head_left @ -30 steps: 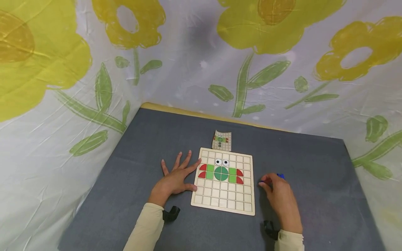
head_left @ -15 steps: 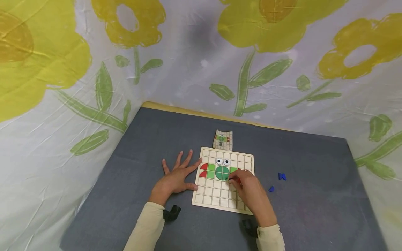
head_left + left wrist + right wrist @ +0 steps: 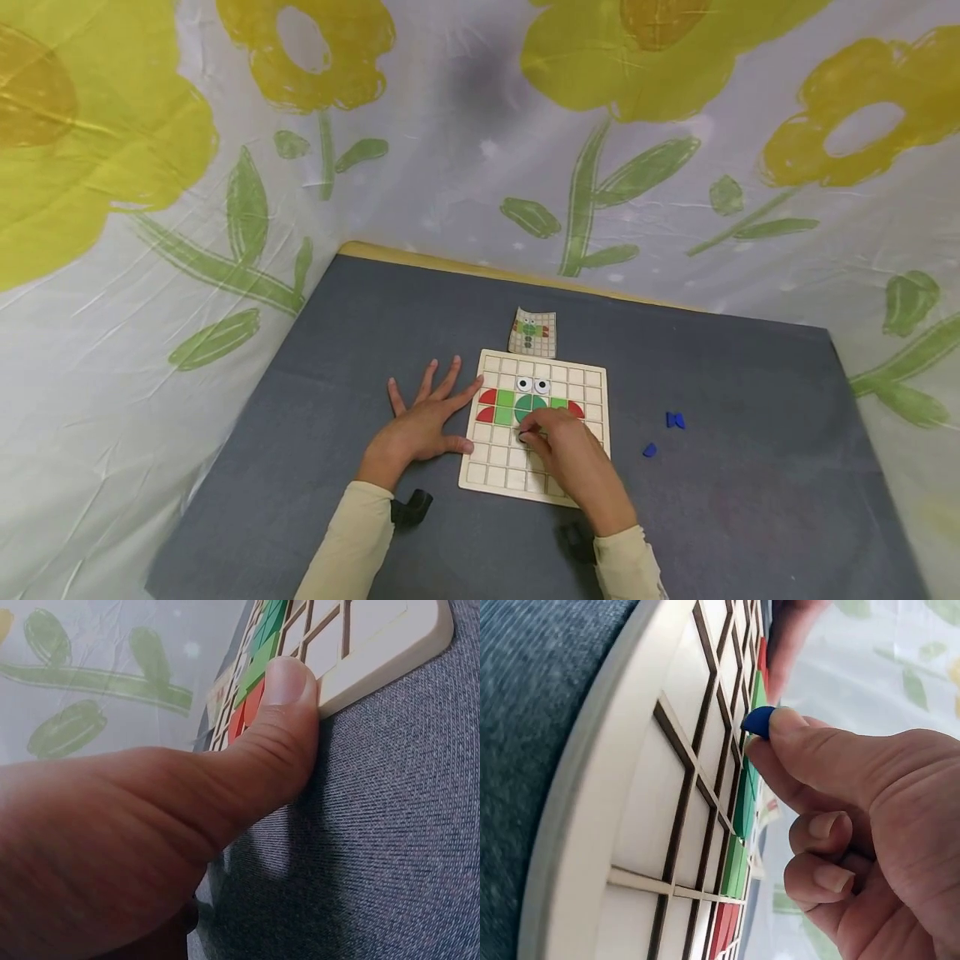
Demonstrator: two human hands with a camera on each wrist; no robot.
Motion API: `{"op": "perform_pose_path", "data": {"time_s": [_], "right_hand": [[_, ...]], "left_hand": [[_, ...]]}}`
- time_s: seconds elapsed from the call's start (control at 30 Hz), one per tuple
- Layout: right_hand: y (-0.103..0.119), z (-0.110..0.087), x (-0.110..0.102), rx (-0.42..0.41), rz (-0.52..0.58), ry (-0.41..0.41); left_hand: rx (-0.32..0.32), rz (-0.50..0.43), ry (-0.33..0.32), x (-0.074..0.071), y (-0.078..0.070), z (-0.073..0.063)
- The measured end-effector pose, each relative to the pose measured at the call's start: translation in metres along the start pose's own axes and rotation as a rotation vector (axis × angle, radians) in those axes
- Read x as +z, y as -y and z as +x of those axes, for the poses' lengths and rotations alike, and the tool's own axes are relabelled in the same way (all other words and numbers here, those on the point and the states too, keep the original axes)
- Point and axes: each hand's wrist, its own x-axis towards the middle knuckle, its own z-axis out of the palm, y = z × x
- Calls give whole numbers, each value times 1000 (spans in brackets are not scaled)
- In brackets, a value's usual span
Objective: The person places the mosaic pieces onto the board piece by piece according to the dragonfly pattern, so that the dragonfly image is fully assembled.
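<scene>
A pale wooden grid board (image 3: 487, 475) lies on the table, bearing two eye tiles (image 3: 532, 385), a dark green circle (image 3: 527, 403), light green squares (image 3: 505, 408) and red quarter-rounds (image 3: 486, 414). My left hand (image 3: 416, 429) is spread flat at the board's left side; its thumb (image 3: 285, 697) rests on the rim in the left wrist view. Over the board, my right hand (image 3: 573, 462) pinches a small blue quarter-round tile (image 3: 757, 721) between thumb and index finger, just below the green circle. In the head view my right fingers mostly hide that tile.
Right of the board lie a pair of blue tiles (image 3: 676, 421) and a single blue tile (image 3: 649, 450). A small pattern card (image 3: 542, 340) with curled edge sits behind the board. A flower-printed cloth (image 3: 450, 167) surrounds the dark table (image 3: 750, 500).
My right hand has moved left from beside the board to over its middle, carrying a blue tile, uncovering the other blue tiles. My left hand has stayed put.
</scene>
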Motion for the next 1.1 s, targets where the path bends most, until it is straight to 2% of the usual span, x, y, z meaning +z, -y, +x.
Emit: {"op": "perform_pose_path", "data": {"time_s": [0.17, 0.37, 0.63, 1.1], "right_hand": [[0, 1, 2, -23, -29, 5], [-2, 0, 4, -60, -97, -30], [-2, -1, 4, -47, -152, -18], [0, -3, 4, -53, -183, -9]], "left_hand": [[0, 1, -2, 0, 0, 0], [-10, 1, 8, 1, 0, 1], [-6, 0, 0, 1, 0, 0], [5, -21, -3, 0, 1, -1]]}}
